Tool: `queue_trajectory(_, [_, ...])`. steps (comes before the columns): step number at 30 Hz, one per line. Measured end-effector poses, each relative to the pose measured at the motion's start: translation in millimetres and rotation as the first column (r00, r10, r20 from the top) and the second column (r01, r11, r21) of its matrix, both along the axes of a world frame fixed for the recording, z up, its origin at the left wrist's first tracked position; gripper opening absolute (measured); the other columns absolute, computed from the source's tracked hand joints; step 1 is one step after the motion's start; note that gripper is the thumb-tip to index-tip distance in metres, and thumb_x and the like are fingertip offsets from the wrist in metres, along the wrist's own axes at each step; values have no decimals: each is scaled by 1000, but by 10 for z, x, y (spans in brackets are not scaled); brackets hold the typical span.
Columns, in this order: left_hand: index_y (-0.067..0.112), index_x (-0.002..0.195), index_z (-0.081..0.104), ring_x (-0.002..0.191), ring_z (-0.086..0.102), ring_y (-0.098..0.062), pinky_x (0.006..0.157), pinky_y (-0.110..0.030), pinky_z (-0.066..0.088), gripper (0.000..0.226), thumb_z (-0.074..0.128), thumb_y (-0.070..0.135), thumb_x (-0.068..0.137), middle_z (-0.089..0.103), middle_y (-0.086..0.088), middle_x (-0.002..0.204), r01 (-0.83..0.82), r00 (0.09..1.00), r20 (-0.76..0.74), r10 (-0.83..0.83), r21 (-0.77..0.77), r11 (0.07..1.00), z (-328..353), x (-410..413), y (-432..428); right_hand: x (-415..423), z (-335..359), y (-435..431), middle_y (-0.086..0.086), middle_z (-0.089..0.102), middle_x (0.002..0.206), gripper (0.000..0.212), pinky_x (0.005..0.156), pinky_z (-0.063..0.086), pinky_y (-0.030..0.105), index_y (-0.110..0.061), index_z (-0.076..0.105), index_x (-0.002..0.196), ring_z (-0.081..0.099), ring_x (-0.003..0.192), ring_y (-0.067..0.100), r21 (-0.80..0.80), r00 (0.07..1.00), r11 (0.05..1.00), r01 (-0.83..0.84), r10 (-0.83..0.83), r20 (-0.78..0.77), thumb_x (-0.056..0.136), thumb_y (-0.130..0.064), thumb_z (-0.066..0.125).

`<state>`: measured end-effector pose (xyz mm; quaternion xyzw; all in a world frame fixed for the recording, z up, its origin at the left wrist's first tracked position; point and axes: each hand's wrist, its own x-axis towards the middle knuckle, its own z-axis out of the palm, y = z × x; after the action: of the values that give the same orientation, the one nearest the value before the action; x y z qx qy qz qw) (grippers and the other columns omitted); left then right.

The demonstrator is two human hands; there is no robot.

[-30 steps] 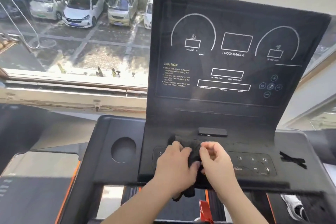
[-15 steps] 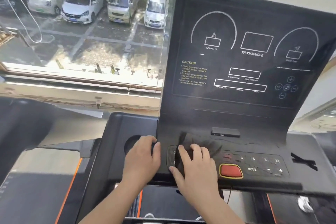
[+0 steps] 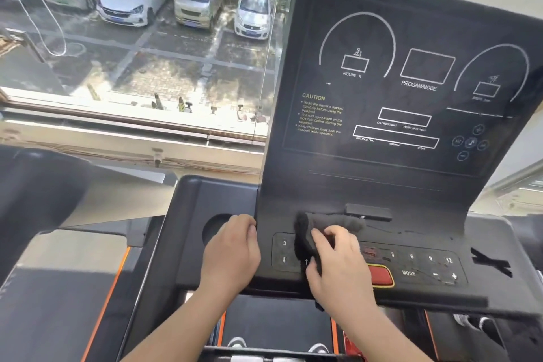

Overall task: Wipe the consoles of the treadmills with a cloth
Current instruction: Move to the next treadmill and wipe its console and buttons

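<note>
The black treadmill console (image 3: 390, 173) rises in front of me, its dark display panel marked with white dials and a yellow caution text. Below it runs a button strip with a red stop button (image 3: 380, 275). A dark cloth (image 3: 305, 232) lies bunched on the left part of that strip. My right hand (image 3: 338, 261) presses on the cloth, fingers curled into it. My left hand (image 3: 232, 253) rests flat on the console's left edge beside a round cup recess (image 3: 213, 226), holding nothing.
A second treadmill's dark console (image 3: 35, 185) sits at the left. A large window (image 3: 132, 53) behind looks down on parked cars. The black tape cross (image 3: 490, 263) marks the console's right wing. Orange-trimmed side rails and the belt lie below.
My left hand let go of the cloth and moved left to the console's edge. My right hand stays on the cloth, its fingers now curled. The view shifted left, uncovering the red button.
</note>
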<state>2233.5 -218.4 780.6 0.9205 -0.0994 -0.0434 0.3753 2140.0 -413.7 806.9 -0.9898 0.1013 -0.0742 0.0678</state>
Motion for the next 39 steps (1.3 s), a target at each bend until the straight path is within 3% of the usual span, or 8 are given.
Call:
queue_trajectory(2, [28, 101, 57, 86, 60, -17, 76, -43, 51, 11, 46, 26, 103, 61, 13, 94, -1, 1000, -8, 1, 9, 1000, -15, 4, -2, 92, -16, 207, 13, 61, 111, 45, 69, 58, 42, -11, 71, 113, 59, 95, 35, -17, 999, 999, 33, -33, 12, 69, -19, 77])
queue_trajectory(9, [25, 107, 60, 90, 61, -19, 75, -40, 49, 16, 46, 22, 101, 64, 9, 100, -3, 1000, 3, 3, 25, 1000, -9, 3, 9, 190, 107, 357, -3, 59, 108, 36, 67, 53, 30, -21, 69, 111, 57, 96, 23, 139, 950, 940, -311, 308, 43, 78, -29, 57])
queue_trajectory(14, [27, 106, 60, 90, 61, -16, 78, -41, 51, 15, 46, 24, 104, 64, 13, 99, -13, 1000, -9, 13, 12, 1000, 12, -4, -1, 93, 53, 31, 3, 57, 96, 31, 52, 51, 35, -17, 70, 99, 55, 84, 29, 43, 996, 996, 74, -76, 45, 70, -19, 78])
queue_trajectory(16, [27, 105, 59, 90, 60, -16, 78, -41, 51, 14, 45, 24, 104, 63, 13, 99, -15, 1000, -16, 15, 25, 1000, 18, -5, -14, 133, 63, 147, 8, 55, 89, 31, 48, 49, 37, -14, 67, 90, 54, 77, 31, -32, 991, 990, 137, -137, 0, 64, -19, 84])
queue_trajectory(25, [29, 110, 64, 94, 62, -18, 74, -36, 45, 25, 51, 14, 95, 68, 11, 104, -38, 999, -11, 39, 55, 998, 24, -15, 14, 299, 144, 445, 0, 60, 94, 24, 58, 53, 36, -21, 65, 90, 59, 83, 26, 27, 918, 919, -394, 395, -28, 68, -28, 72])
queue_trajectory(30, [25, 111, 66, 92, 60, -12, 75, -32, 42, 19, 49, 20, 103, 67, 12, 105, -79, 996, -26, 80, 47, 996, 63, 0, -48, 723, 446, 140, 5, 66, 83, 25, 55, 51, 37, -15, 67, 82, 63, 77, 31, -103, 945, 939, -327, 328, -4, 61, -12, 81])
queue_trajectory(35, [20, 109, 72, 88, 63, -19, 75, -39, 52, 18, 62, 13, 96, 68, 7, 92, -40, 979, 202, 40, -3, 999, 248, -14, -383, 773, 512, -259, 0, 64, 77, 20, 52, 48, 35, -17, 66, 81, 61, 75, 27, -123, 926, 923, -365, 373, 56, 65, -13, 78])
queue_trajectory(39, [23, 106, 74, 90, 60, -5, 79, -25, 48, 19, 64, 11, 96, 67, 15, 92, 78, 977, 207, -48, -140, 987, 409, -81, -866, 583, 483, -832, 1, 64, 74, 21, 53, 48, 35, -16, 66, 77, 65, 75, 29, -165, 960, 950, -265, 276, 50, 62, -11, 79])
